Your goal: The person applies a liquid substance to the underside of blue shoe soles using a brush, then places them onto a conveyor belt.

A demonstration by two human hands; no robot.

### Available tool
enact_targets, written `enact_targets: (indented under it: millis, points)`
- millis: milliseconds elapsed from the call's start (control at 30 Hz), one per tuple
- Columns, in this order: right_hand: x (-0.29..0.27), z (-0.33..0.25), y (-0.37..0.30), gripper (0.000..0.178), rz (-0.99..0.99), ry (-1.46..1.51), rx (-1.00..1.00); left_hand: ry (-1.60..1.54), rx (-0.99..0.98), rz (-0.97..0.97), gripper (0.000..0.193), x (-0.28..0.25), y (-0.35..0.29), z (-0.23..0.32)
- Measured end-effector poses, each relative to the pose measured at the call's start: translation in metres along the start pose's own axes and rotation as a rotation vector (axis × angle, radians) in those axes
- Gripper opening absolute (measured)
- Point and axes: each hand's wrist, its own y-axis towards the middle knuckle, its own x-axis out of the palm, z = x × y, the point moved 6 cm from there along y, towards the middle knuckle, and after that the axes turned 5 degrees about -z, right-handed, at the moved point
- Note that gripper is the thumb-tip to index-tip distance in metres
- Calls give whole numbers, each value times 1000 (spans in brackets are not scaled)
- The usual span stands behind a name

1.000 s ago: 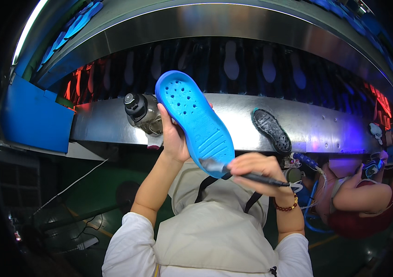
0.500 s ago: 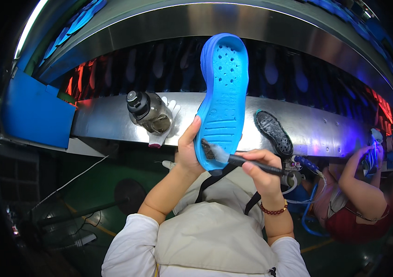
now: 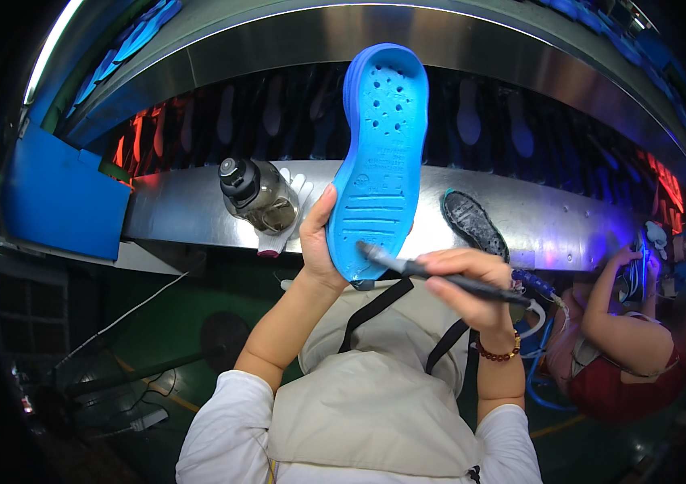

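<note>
A bright blue shoe sole (image 3: 383, 173), dotted with holes at its far end and ridged nearer me, stands out over the bench edge. My left hand (image 3: 323, 242) grips its near end, thumb along the left rim. In my right hand (image 3: 472, 286) is a brush (image 3: 452, 280) with a dark handle, fingers closed round it. Its bristle tip meets the sole's inner face near the close end. On the metal ledge to the right lies a black sole-shaped piece (image 3: 473, 219), partly hidden by my right hand.
A dark, see-through bottle (image 3: 258, 194) stands on the metal ledge (image 3: 181, 206), beside a white glove (image 3: 298, 189). Behind is a dark conveyor (image 3: 246, 121) carrying several sole shapes. At far right another person (image 3: 625, 339) sits working. A blue panel (image 3: 60, 194) is at left.
The sole has shifted slightly left and tilted a little. My right hand has moved right and slightly down, and the brush tip sits higher on the sole's near end.
</note>
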Motion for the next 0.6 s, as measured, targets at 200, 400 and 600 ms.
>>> enact_targets:
  millis: [200,400,600]
  points:
    - [-1,-9,8,17,-85,-110,-65,196,-12,5,64,-2,4,7]
    - [25,-32,2,18,-436,-120,-241,-46,-273,-100,52,9,4,5]
    - [13,-18,5,16,-558,-298,-108,430,-620,-31,54,-6,-1,-16]
